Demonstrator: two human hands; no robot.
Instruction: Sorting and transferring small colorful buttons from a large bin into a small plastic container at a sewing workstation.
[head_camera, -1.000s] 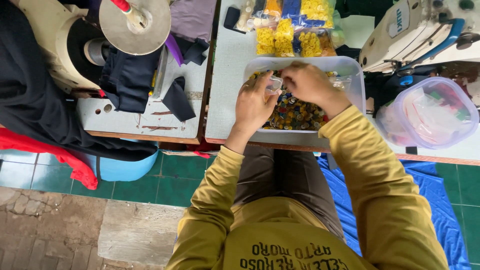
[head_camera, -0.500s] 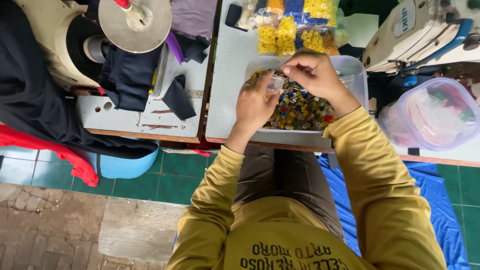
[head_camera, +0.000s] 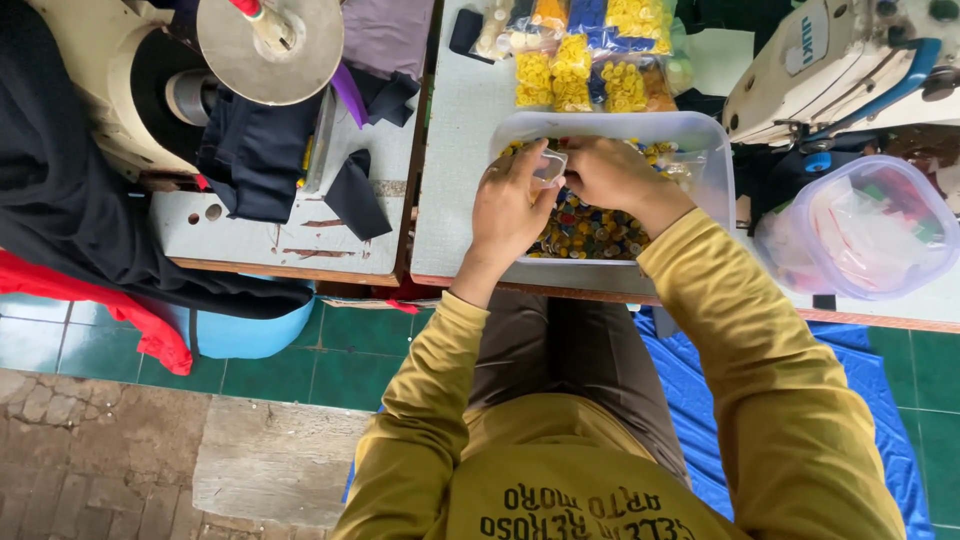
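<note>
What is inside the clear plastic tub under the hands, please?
The tub holds a heap of small buttons, mostly yellow with darker ones. The left hand and right hand, pinching a small clear bag, cover its middle.

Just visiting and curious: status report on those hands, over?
Left hand and right hand both pinching a small clear bag. Held over the clear tub of mixed buttons. Nothing blocking.

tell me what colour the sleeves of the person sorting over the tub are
Mustard yellow sleeves, clearest in the head view.
</note>
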